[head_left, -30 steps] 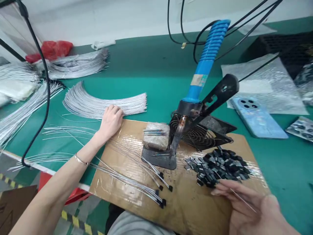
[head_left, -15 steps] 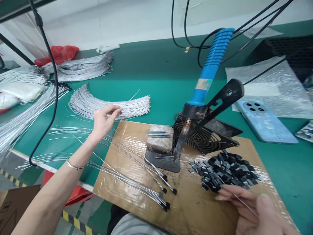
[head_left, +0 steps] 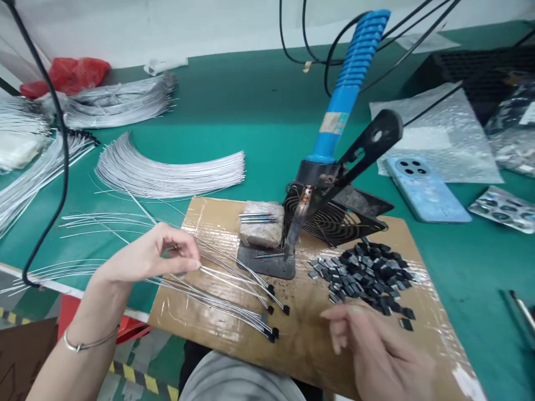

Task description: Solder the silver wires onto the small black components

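Observation:
My left hand [head_left: 163, 253] is closed in a pinch on a thin white wire [head_left: 215, 273], which runs past the fingertips over the cardboard [head_left: 200, 334]. Below and beside it lie several white wires with small black ends [head_left: 286, 309]. My right hand [head_left: 376, 345], partly blurred, has its thumb and fingers together just in front of a pile of small black connector pieces [head_left: 371, 273]; what they hold, if anything, cannot be made out. A soldering iron [head_left: 357, 61] with a blue handle stands tilted behind, its tip end near a wrapped block [head_left: 261, 234] bearing short wires.
A curved bundle of white wires [head_left: 175, 178] lies on the green mat, with more bundles [head_left: 121, 100] at the left. A black fan [head_left: 330, 214] sits beside the iron's bracket. At right are a blue phone [head_left: 430, 189] and bubble wrap [head_left: 451, 133]. A black cable [head_left: 64, 161] hangs at left.
My left hand has come away from the curved bundle, down toward the cardboard with a wire. My right hand has shifted left; the thin strand seen in it earlier no longer shows. The camera view has shifted.

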Demonstrator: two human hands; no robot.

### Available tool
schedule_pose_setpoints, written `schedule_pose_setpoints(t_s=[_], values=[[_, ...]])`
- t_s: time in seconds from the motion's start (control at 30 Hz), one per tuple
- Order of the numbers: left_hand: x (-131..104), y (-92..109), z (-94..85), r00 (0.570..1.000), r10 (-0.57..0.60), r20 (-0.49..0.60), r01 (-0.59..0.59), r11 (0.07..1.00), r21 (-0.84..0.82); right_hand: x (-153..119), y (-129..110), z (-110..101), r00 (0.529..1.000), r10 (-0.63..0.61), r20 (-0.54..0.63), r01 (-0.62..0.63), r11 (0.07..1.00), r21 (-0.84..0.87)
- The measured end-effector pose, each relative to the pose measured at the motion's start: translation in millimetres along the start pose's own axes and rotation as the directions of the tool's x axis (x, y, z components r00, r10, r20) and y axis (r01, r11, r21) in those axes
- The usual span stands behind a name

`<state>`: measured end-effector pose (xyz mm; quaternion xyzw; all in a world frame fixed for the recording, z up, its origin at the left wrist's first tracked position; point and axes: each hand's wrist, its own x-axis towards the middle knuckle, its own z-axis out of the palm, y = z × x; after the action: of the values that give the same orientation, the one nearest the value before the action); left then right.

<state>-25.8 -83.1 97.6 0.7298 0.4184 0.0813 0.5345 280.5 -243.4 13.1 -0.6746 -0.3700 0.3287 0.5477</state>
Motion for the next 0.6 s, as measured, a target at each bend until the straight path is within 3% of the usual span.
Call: schedule_pose_setpoints(t_s=[0.07, 0.17, 0.33, 0.6], values=[[2, -7, 17.5, 1.0, 0.005, -0.003, -0.005, 0.999, -0.038, -7, -11, 13, 0.984, 0.033, 0.176, -0.037, 0.999, 0.017], [4, -10, 35.6, 1.0, -0.009, -0.015, 0.008, 0.996, -0.094, -9, -20, 30, 0.953, 0.044, 0.299, -0.064, 0.996, 0.054], [3, -2, 45.9, 0.998, -0.029, -0.055, 0.022, 0.993, -0.115, -5, -18, 37, 0.947, 0.057, 0.317, -0.09, 0.992, 0.091], [7, 5, 62.4, 0.993, -0.073, -0.09, 0.059, 0.987, -0.147, -6, -13, 39, 0.9, 0.217, 0.379, -0.298, 0.939, 0.17]])
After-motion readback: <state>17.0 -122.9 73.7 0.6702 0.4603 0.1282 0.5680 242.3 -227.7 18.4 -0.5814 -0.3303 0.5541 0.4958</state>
